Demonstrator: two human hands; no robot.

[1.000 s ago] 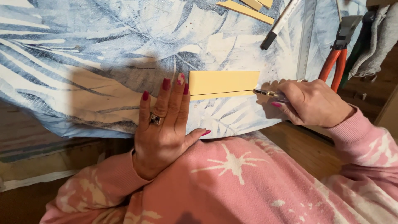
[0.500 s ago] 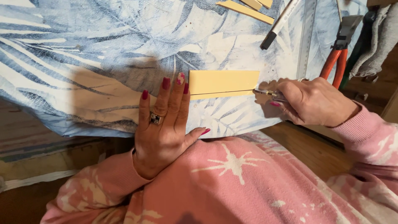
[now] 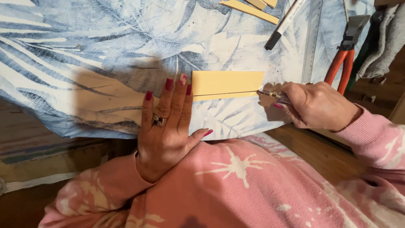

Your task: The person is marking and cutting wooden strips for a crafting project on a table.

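A pale yellow rectangular piece [image 3: 228, 82] lies flat on a blue and white leaf-patterned cloth [image 3: 84, 55]. A thin scored line runs along its lower edge. My left hand [image 3: 166, 122] lies flat on the cloth, its fingertips pressing the piece's left end. My right hand [image 3: 314, 103] grips a small metal cutting tool [image 3: 270, 95], whose tip touches the right end of the scored line.
More yellow strips [image 3: 249, 8] lie at the top, beside a black-tipped marker [image 3: 282, 25] and a clear ruler [image 3: 311, 42]. Orange-handled pliers [image 3: 344, 55] rest at the right next to grey fabric [image 3: 388, 38]. Wooden floor shows below the cloth's edge.
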